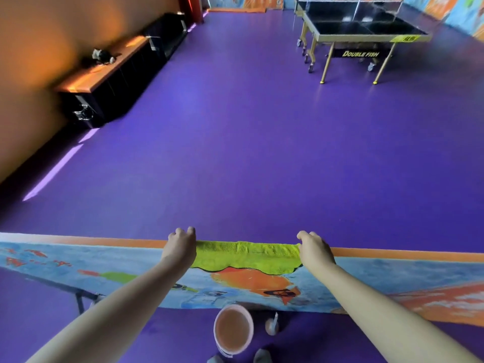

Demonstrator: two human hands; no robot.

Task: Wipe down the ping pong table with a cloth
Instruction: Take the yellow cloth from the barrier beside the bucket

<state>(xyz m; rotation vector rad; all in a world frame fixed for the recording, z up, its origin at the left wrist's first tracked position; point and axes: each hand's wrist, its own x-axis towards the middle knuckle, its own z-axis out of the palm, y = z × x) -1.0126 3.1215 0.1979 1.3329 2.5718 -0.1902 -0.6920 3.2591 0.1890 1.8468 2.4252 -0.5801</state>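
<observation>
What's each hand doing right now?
Left hand: closed on the left end of the green cloth draped over the barrier.
Right hand: closed on its right end.

Both forearms are bare to the frame's edge, without sleeves; the left hand (180,244) and right hand (315,247) wear nothing.

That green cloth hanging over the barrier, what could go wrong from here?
The green cloth only drapes over the barrier, held at its ends by the left hand and right hand; released, it might slide off. The bucket of murky water stands right below, easy to kick over.
</observation>
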